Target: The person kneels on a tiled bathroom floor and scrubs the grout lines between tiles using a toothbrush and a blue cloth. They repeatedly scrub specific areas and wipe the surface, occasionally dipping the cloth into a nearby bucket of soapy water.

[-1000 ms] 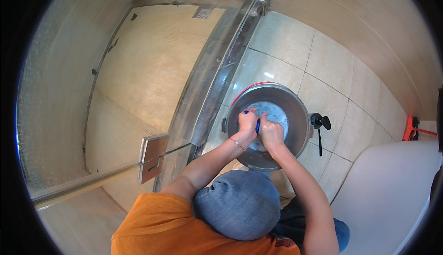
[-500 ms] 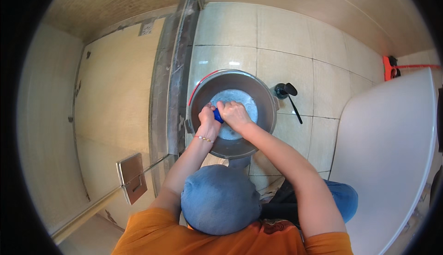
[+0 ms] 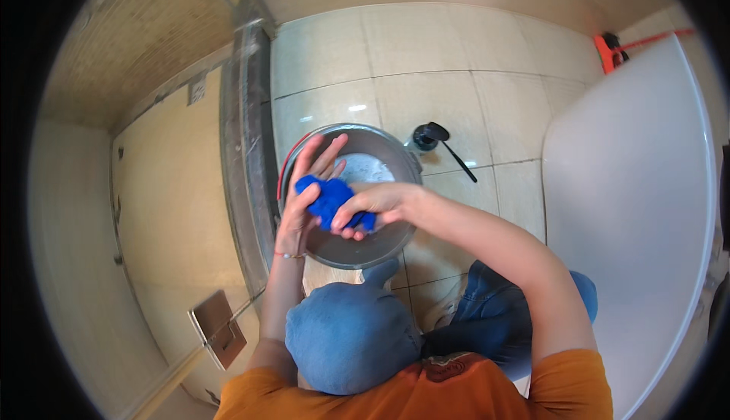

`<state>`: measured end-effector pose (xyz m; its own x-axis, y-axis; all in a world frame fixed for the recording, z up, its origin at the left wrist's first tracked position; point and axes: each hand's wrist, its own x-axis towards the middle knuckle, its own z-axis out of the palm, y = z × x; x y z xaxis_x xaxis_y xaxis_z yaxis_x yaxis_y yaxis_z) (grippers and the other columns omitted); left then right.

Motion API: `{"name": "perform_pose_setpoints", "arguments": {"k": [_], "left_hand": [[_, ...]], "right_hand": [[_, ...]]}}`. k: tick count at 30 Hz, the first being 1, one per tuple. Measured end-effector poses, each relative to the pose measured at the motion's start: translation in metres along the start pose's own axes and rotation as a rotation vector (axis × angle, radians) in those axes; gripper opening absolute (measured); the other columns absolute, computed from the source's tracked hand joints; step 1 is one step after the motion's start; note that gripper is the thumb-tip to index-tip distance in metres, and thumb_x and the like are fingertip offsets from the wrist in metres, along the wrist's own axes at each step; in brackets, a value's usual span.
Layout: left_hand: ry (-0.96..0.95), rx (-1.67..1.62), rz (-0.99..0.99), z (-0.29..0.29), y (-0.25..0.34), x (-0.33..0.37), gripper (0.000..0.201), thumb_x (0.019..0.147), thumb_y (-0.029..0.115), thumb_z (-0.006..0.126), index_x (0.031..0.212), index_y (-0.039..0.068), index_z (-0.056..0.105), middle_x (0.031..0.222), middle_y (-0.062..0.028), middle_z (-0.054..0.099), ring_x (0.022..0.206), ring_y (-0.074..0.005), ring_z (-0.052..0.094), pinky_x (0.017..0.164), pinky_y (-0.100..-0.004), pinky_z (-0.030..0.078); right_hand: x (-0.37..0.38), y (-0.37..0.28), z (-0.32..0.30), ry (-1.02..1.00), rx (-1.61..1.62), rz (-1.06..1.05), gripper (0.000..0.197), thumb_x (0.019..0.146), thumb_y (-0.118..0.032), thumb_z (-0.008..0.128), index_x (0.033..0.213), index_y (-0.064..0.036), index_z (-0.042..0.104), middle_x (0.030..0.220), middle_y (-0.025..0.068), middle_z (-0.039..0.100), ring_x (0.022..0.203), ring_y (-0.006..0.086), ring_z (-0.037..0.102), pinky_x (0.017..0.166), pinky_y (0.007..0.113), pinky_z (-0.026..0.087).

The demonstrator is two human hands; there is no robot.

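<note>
A bunched blue cloth (image 3: 328, 201) is between my hands, over a grey bucket (image 3: 342, 256) with whitish, sudsy water (image 3: 365, 168) in it. My right hand (image 3: 374, 206) is closed around the cloth's right side, with a short end sticking out below the thumb. Against the cloth's left side lies my left hand (image 3: 304, 192), its long fingers stretched out and spread, its thumb resting near the cloth's edge. The cloth hides part of the left palm. A thin bracelet circles my left wrist.
Beside the bucket's far right stands a dark pump-type bottle (image 3: 427, 137) with a long black handle-like piece. A white curved panel (image 3: 623, 192) rises at right, and a red-orange tool (image 3: 606, 53) leans behind it. At left runs a glass door's sill (image 3: 247, 131) with a metal handle (image 3: 217, 329).
My hands have risen and the blue cloth shows much more. The left fingers have straightened out from a closed grip. The view has shifted, so the bucket sits further left.
</note>
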<state>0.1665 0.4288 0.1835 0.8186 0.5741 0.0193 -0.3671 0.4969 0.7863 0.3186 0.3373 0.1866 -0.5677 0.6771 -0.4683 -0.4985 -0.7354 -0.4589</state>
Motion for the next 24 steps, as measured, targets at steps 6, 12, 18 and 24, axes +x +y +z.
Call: {"name": "perform_pose_setpoints", "arguments": {"k": [6,12,18,24], "left_hand": [[0.006,0.215,-0.081,-0.003,0.029,0.007,0.021,0.1,0.017,0.067,0.115,0.002,0.07,0.06,-0.0055,0.055,0.1,-0.0347,0.069,0.106,-0.0544,0.052],[0.309,0.434,-0.019,0.02,0.011,0.014,0.021,0.11,0.018,0.052,0.106,0.001,0.062,0.055,0.0018,0.038,0.052,-0.0096,0.044,0.092,-0.051,0.061],[0.546,0.462,0.101,0.004,-0.025,0.012,0.018,0.111,0.018,0.048,0.104,0.003,0.056,0.057,0.0013,0.036,0.05,-0.007,0.036,0.091,-0.0514,0.062],[0.785,0.245,0.135,-0.042,-0.075,0.002,0.014,0.11,0.015,0.049,0.102,0.005,0.054,0.06,0.0013,0.035,0.054,-0.0101,0.042,0.09,-0.0515,0.061]], "right_hand": [[0.016,0.008,0.028,0.052,-0.057,-0.175,0.035,0.086,-0.025,0.084,0.103,-0.0182,0.054,0.08,-0.0011,0.052,0.056,0.0073,0.046,0.039,0.021,0.025],[0.035,0.024,0.025,0.583,-0.588,-0.365,0.028,0.069,-0.018,0.077,0.082,-0.0006,0.06,0.068,0.0144,0.065,0.068,0.0287,0.069,0.06,0.041,0.052],[0.057,0.041,0.003,0.808,-0.998,-0.411,0.029,0.07,-0.013,0.07,0.094,0.0024,0.071,0.085,0.03,0.071,0.085,0.0449,0.073,0.075,0.049,0.058],[0.058,0.055,-0.018,0.896,-1.305,-0.538,0.024,0.08,-0.01,0.065,0.098,0.003,0.072,0.085,0.0283,0.073,0.079,0.0438,0.074,0.073,0.051,0.06]]}}
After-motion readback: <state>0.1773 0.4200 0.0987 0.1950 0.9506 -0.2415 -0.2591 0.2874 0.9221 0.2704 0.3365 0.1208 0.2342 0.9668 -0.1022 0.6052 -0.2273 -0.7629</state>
